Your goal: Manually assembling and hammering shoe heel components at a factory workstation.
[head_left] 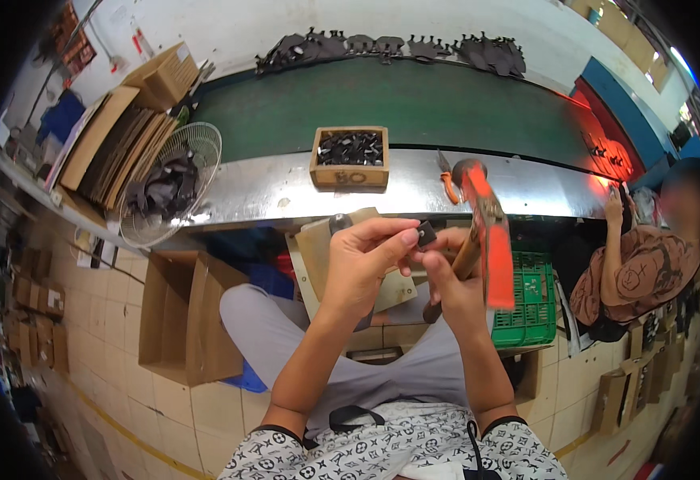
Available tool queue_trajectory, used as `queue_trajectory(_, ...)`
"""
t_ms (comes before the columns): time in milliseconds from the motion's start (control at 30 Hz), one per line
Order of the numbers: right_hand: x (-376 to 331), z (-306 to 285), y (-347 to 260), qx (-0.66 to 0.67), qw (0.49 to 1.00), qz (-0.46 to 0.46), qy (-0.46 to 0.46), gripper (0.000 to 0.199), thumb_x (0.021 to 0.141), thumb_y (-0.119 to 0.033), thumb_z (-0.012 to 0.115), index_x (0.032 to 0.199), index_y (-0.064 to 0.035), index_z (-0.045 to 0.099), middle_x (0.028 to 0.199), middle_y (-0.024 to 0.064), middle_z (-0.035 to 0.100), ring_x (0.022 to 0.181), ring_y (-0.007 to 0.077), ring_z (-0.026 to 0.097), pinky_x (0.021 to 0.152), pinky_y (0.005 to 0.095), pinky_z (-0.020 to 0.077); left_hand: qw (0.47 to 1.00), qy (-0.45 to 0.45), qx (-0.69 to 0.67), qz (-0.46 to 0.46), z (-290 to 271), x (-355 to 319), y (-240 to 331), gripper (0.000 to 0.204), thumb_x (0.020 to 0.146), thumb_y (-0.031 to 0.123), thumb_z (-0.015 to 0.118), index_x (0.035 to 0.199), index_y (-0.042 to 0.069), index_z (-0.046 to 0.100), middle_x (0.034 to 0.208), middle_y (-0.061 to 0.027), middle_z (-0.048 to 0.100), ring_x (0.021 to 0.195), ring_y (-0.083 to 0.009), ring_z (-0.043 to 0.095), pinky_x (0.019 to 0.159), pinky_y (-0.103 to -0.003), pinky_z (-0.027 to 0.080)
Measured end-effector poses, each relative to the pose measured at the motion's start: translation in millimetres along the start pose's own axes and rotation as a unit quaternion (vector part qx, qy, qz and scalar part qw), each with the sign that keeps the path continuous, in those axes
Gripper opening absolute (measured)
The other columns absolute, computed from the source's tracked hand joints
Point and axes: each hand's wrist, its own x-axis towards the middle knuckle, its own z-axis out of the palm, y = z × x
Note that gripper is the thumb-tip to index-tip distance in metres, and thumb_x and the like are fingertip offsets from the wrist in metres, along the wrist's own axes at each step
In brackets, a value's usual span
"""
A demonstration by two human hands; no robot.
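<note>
Between the thumb and fingers of my left hand [359, 254] is a small black piece [426, 233] with a pale dot on its face. My right hand [462, 298] is wrapped round the wooden handle of a hammer [496, 252] with an orange-red head, raised in front of the steel ledge. The fingertips of both hands meet near the black piece, and I cannot tell whether the right fingers touch it. Below my hands, partly hidden by them, is a pale board [311, 264] near my knees. A wooden box [350, 178] of small dark parts stands on the ledge beyond.
Orange-handled pliers [448, 186] lie on the steel ledge [266, 188]. Behind runs a green belt [286, 104] with black pieces along its far edge. At left are a wire basket [215, 152] and a cardboard box [182, 316]; at right, a green crate [530, 300] and a seated person [638, 272].
</note>
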Motion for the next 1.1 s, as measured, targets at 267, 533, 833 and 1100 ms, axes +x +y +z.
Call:
queue_trajectory(267, 20, 16, 37, -0.073, 0.994, 0.077, 0.009, 0.028, 0.09, -0.022, 0.074, 0.104, 0.0008, 0.065, 0.08, 0.0032, 0.066, 0.049, 0.0024, 0.049, 0.04, 0.0185, 0.0343, 0.994, 0.067, -0.088, -0.012, -44, -5, -42, 0.015, 0.09, 0.006, 0.069, 0.104, 0.001, 0.068, 0.095, -0.0068, 0.07, 0.077, -0.0111, 0.065, 0.058, -0.023, 0.05)
queue_trajectory(533, 55, 13, 92, -0.088, 0.986, 0.129, -0.059, 0.018, 0.092, -0.015, 0.069, 0.098, 0.0019, 0.064, 0.099, 0.0102, 0.072, 0.043, 0.0037, 0.045, 0.039, 0.0195, 0.0343, 0.742, 0.145, 0.592, 0.28, -147, 47, -65, 0.048, 0.083, 0.018, 0.074, 0.124, 0.0, 0.057, 0.115, -0.0216, 0.063, 0.108, -0.033, 0.06, 0.077, -0.038, 0.053)
queue_trajectory(833, 99, 25, 127, -0.171, 0.965, 0.167, -0.107, 0.019, 0.086, -0.015, 0.075, 0.095, -0.0008, 0.066, 0.067, -0.0029, 0.057, 0.05, 0.0033, 0.046, 0.044, 0.0203, 0.0339, 0.836, 0.037, 0.518, 0.176, -175, 59, -72, 0.025, 0.08, 0.014, 0.075, 0.098, -0.001, 0.068, 0.094, -0.0166, 0.069, 0.088, -0.0333, 0.066, 0.078, -0.038, 0.051)
queue_trajectory(1100, 111, 29, 150, -0.24, 0.959, 0.077, -0.131, 0.013, 0.085, -0.005, 0.071, 0.093, 0.0039, 0.065, 0.077, 0.0053, 0.068, 0.073, 0.0133, 0.063, 0.069, 0.0288, 0.0494, 0.834, 0.006, 0.512, 0.206, -173, 59, -67, 0.029, 0.078, 0.018, 0.078, 0.102, 0.003, 0.071, 0.095, -0.0147, 0.07, 0.089, -0.0323, 0.066, 0.08, -0.041, 0.051)
